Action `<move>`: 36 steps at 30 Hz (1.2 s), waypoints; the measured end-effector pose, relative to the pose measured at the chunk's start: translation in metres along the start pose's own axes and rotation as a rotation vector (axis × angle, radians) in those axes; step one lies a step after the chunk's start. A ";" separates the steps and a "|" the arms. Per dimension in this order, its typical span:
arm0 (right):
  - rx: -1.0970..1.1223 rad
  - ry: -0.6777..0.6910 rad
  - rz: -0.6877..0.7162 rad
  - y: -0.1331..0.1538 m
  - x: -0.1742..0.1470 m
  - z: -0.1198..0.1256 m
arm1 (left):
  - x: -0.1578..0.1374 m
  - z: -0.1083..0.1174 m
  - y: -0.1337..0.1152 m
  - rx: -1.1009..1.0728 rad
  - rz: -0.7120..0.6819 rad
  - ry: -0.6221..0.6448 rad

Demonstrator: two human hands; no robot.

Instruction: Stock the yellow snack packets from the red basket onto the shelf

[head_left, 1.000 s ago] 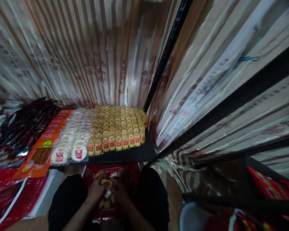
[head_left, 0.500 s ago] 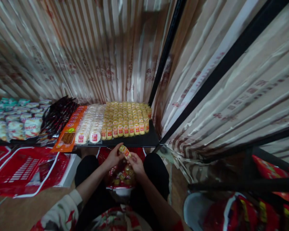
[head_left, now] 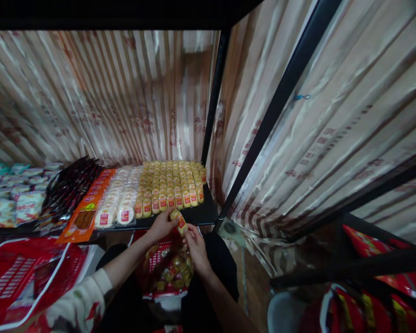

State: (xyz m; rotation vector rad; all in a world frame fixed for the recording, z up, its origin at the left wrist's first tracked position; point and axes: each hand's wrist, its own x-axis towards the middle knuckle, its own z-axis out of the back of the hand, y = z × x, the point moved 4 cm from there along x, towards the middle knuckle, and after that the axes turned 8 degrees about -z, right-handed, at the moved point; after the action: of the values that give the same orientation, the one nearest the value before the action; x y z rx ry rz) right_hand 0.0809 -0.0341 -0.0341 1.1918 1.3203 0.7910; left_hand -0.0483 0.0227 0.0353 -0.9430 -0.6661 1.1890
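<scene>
Between my two hands is a small yellow snack packet (head_left: pixel 179 222) with a red and white label. My left hand (head_left: pixel 163 225) pinches its upper left end, and my right hand (head_left: pixel 195 246) grips the lower right end. Below them, between my knees, a red bag (head_left: pixel 153 259) holds many loose packets (head_left: pixel 175 270) of the same yellow kind. Just beyond my hands, rows of matching yellow packets (head_left: pixel 171 187) stand on a black shelf (head_left: pixel 203 212), their labelled fronts toward me.
Left along the shelf lie white round packets (head_left: pixel 106 216), an orange packet (head_left: pixel 85 215), dark packets (head_left: pixel 71 185) and white bags (head_left: pixel 29 206). A red bag (head_left: pixel 17 277) sits below left. Black posts (head_left: pixel 263 138) and a striped curtain (head_left: pixel 319 129) rise at right, above a pale bucket (head_left: pixel 282 310).
My view has tilted up and turned right, so the shelf sits lower and further left. Both hands keep hold of the packet, which now stands more upright between them.
</scene>
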 end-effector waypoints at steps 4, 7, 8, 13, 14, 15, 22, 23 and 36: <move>-0.142 -0.206 0.121 0.014 0.010 0.021 | 0.021 -0.001 -0.011 0.049 -0.016 -0.023; -0.241 -0.314 0.245 0.027 0.026 0.031 | 0.038 -0.002 -0.018 0.159 0.012 -0.102; -0.269 -0.319 0.276 0.031 0.033 0.032 | 0.045 -0.002 -0.020 0.189 0.014 -0.121; -0.459 -0.336 0.380 0.050 0.081 0.037 | 0.081 -0.008 -0.037 0.231 -0.076 -0.168; -0.486 -0.346 0.387 0.053 0.092 0.038 | 0.089 -0.009 -0.040 0.225 -0.094 -0.177; -0.503 -0.356 0.387 0.055 0.102 0.039 | 0.097 -0.011 -0.042 0.215 -0.110 -0.188; -0.601 -0.393 0.354 0.048 0.153 0.040 | 0.144 -0.016 -0.065 0.230 -0.168 -0.254; -0.620 -0.390 0.355 0.045 0.156 0.039 | 0.150 -0.017 -0.069 0.233 -0.177 -0.255; -0.724 -0.450 0.438 0.036 0.154 0.037 | 0.219 -0.067 -0.097 0.428 -0.283 -0.085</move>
State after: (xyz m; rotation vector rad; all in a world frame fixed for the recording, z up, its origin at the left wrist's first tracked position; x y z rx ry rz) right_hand 0.1465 0.1141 -0.0502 0.9793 0.3357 1.1077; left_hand 0.1113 0.2077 0.0800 -0.4252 -0.5600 1.0640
